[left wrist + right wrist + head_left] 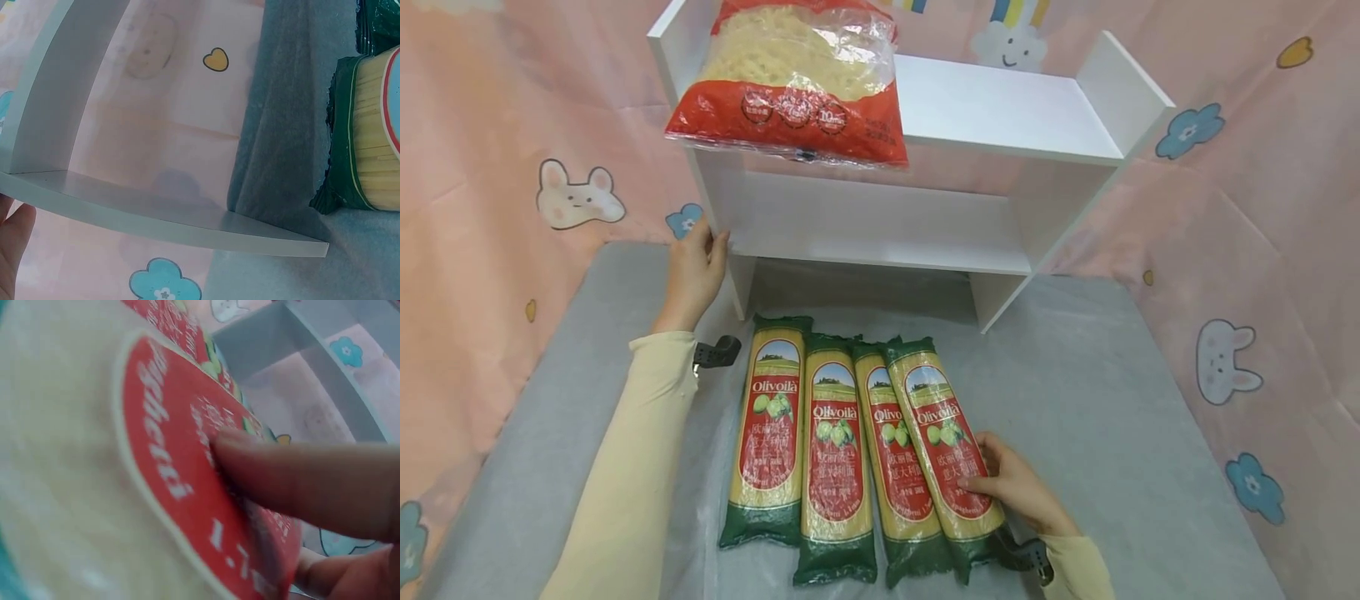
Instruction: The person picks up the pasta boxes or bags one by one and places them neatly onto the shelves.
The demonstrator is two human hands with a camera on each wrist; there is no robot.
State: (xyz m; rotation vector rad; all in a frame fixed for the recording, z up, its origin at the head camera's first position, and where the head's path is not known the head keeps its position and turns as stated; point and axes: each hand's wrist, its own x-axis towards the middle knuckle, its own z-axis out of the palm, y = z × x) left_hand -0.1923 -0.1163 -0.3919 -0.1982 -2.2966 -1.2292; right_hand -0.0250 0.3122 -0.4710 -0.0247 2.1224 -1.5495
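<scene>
My right hand [1018, 487] grips the rightmost pack of spaghetti [936, 433], thumb across its red label and the other fingers round its right side. That pack leans over the edge of a neighbouring spaghetti pack [887, 367]. In the right wrist view the thumb [269, 469] lies on the label of the held pack [169, 444]. My left hand [694, 275] holds the left side panel of the white shelf [880, 221] at its front edge. Part of that hand [15, 244] shows beside the panel in the left wrist view.
Two more spaghetti packs [767, 433] [837, 450] lie side by side on the grey cloth [1097, 417] in front of the shelf. A red and clear bag of pasta [797, 83] rests on the upper shelf's left part, overhanging its front edge. Pink printed fabric [1247, 250] hangs around.
</scene>
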